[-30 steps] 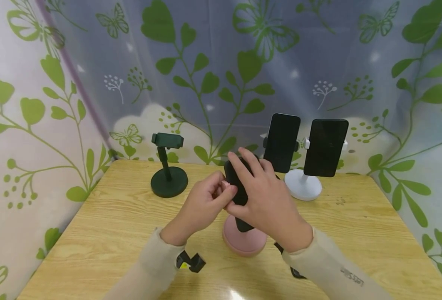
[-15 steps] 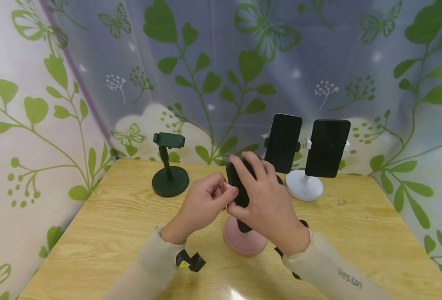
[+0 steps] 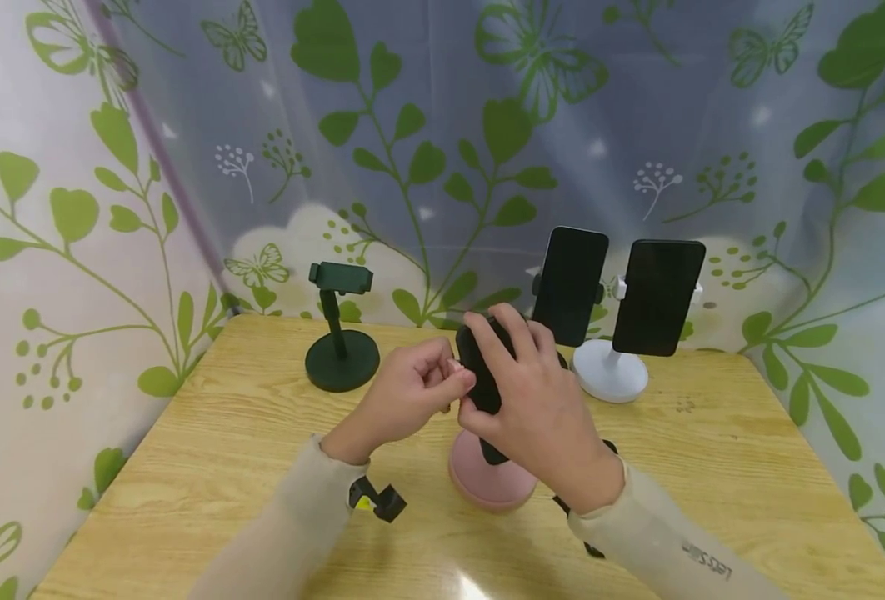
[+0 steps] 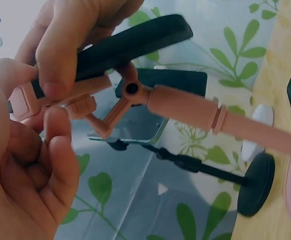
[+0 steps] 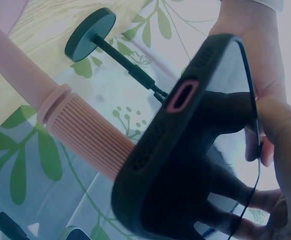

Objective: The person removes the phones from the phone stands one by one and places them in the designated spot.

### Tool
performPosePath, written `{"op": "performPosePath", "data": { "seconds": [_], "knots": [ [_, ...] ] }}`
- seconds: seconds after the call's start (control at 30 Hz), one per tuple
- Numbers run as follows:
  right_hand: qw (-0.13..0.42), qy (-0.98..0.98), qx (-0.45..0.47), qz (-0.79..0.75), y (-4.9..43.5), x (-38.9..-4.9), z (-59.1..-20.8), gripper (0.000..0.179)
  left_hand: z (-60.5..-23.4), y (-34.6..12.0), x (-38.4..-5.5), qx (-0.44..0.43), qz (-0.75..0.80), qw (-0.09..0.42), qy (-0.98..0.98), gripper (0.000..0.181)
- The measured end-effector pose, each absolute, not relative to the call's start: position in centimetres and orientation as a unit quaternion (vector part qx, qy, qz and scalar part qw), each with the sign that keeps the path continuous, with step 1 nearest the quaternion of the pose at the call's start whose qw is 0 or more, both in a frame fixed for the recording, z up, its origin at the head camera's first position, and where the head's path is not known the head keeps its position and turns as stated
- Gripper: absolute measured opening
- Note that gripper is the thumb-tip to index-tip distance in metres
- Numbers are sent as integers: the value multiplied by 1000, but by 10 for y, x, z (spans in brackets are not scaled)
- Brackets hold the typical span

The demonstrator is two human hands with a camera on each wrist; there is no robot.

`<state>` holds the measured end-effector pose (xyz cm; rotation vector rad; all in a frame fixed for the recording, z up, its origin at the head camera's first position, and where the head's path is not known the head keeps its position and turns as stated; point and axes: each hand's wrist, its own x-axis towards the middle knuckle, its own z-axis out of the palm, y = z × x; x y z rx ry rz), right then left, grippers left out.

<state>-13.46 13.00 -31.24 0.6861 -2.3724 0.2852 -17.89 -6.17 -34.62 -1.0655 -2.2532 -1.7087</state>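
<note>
A pink phone stand with a round base (image 3: 491, 483) stands on the table in front of me. A black-cased phone (image 3: 486, 385) lies tilted at its head, against the pink clamp (image 4: 80, 97). My left hand (image 3: 411, 390) pinches the clamp's end piece between thumb and fingers, at the phone's left edge. My right hand (image 3: 543, 408) spans the phone's face and grips it, thumb on the near edge and fingers across the far side. In the right wrist view the phone's end (image 5: 155, 140), with its pink-rimmed port, hides part of the stand. The clamp's seat behind the phone is partly hidden.
A dark green phone stand (image 3: 340, 358) without a phone stands at back left. At back right, one phone (image 3: 572, 283) sits in a dark holder, and another (image 3: 658, 296) in a white stand (image 3: 609, 379). A patterned curtain (image 3: 427, 125) hangs behind the wooden table (image 3: 210, 467).
Both hands keep their hold on the phone and clamp. The left wrist has risen slightly. The head view has shifted a little, and the phone stays nearly in place.
</note>
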Motion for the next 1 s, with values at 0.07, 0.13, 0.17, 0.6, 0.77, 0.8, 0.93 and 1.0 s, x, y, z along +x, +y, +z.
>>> {"op": "performPosePath", "data": {
  "seconds": [0.07,0.13,0.17,0.6,0.77,0.8,0.93,1.0],
  "knots": [
    [324,-903,264,103,129,-135,-313,76,-346,-63,-180,-346,-570,48,-744,24],
    [327,-901,267,100,129,-136,-313,76,-345,-63,-181,-339,-577,38,-742,19],
    [329,-900,268,98,129,-136,-313,76,-344,-63,-181,-335,-584,32,-739,16],
    [338,-897,265,106,133,-136,-319,77,-341,-64,-179,-325,-613,-19,-720,19],
    [343,-894,266,106,133,-135,-320,77,-341,-66,-177,-318,-589,-6,-743,17],
    [345,-894,265,107,133,-135,-320,77,-340,-66,-177,-317,-583,-4,-748,16],
    [352,-892,266,104,132,-135,-321,77,-335,-67,-174,-305,-561,5,-770,14],
    [354,-890,268,104,131,-135,-321,77,-332,-68,-173,-299,-549,8,-780,14]
  ]
}}
